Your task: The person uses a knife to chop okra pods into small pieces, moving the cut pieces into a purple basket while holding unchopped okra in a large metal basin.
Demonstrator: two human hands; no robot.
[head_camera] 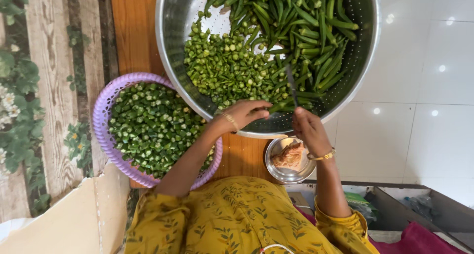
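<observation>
A large steel perforated bowl point(363, 61) holds whole green okra pods point(306, 27) on its right side and cut okra slices point(222, 66) on its left. My left hand point(242, 116) reaches over the bowl's near rim, fingers closed on an okra pod point(279, 105). My right hand point(308, 130) grips a knife whose dark blade point(291, 83) points up over the pods. Both wrists wear gold bangles.
A purple plastic basket point(103, 120) full of okra slices sits to the left on a wooden board point(133, 32). A small steel bowl point(289, 160) with brownish scraps lies below the big bowl. White tiled floor point(424, 86) lies to the right, a patterned mat point(44, 86) to the left.
</observation>
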